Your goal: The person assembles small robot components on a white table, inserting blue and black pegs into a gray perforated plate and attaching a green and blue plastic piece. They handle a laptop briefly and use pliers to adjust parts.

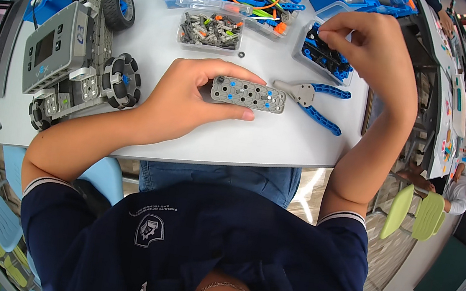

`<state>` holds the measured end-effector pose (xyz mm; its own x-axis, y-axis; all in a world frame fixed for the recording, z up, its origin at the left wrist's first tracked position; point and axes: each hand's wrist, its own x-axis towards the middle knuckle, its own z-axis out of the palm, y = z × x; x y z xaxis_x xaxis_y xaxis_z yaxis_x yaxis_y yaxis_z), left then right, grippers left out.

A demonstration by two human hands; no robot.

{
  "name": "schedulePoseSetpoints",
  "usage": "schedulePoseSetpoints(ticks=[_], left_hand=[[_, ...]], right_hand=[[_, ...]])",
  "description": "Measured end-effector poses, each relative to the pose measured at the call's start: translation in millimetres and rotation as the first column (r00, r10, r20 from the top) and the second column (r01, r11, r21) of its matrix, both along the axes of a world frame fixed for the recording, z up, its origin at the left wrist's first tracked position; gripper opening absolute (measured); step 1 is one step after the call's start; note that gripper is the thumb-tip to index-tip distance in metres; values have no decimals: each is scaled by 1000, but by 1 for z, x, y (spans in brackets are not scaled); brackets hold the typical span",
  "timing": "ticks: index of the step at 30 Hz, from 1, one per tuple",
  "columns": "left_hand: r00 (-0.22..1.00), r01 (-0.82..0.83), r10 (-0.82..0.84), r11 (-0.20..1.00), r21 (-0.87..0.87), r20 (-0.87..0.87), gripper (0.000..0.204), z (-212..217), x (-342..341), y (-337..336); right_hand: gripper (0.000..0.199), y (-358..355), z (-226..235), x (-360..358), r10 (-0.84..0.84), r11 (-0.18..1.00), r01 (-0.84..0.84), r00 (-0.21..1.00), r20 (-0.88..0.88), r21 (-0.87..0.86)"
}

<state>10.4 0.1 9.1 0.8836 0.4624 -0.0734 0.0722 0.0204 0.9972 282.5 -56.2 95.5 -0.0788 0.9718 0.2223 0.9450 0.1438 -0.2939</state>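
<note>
My left fingers (228, 70) grip the grey block (248, 95) from far and near. My right fingers (346, 19) nearly meet, any hold unclear.

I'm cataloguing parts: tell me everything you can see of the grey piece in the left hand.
The grey piece is a long, narrow block, plastic by its look, with dark round holes and small blue inserts toward both ends. It is held crosswise over the white table, the left hand gripping it between thumb and fingers. Its right end appears beside the pliers; whether they touch is unclear.
</note>
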Motion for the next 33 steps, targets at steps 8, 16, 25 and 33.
schedulePoseSetpoints(ticks=[8,16,25,33], left_hand=[[998,-55,54,998,22,17,40,-5,0,-3],[997,-73,67,990,124,49,40,-6,1,-3],[997,-46,36,986,157,71,42,-7,1,-1],[995,-82,74,991,102,74,39,-9,1,-2]], right_hand=[[9,-8,-12,-2,-127,992,119,968,217,50],[9,-20,1,4,-279,958,285,946,165,-12],[12,-7,-22,-4,-178,983,181,938,298,18],[9,-5,-15,-9,-175,977,200,946,272,-66]])
